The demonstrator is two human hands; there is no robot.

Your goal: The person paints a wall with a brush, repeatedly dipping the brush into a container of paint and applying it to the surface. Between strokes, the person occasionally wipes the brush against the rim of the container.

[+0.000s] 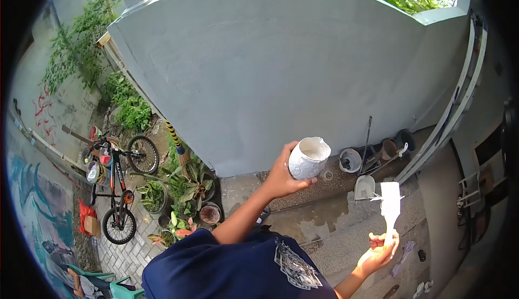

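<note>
My left hand is closed around a white, paint-smeared container with an uneven cut rim. Pale stuff that looks like paint shows inside it. Lower on the right, my right hand grips the handle of a white paintbrush, bristle end up and brightly lit. Stray bristles stick out at its sides. Brush and container are apart. Both are held in front of a tall grey wall.
At the wall's foot stand a bucket, a dustpan and several pots. Potted plants and a bicycle are on the left. A ladder-like frame leans on the right. Another person sits at the lower left.
</note>
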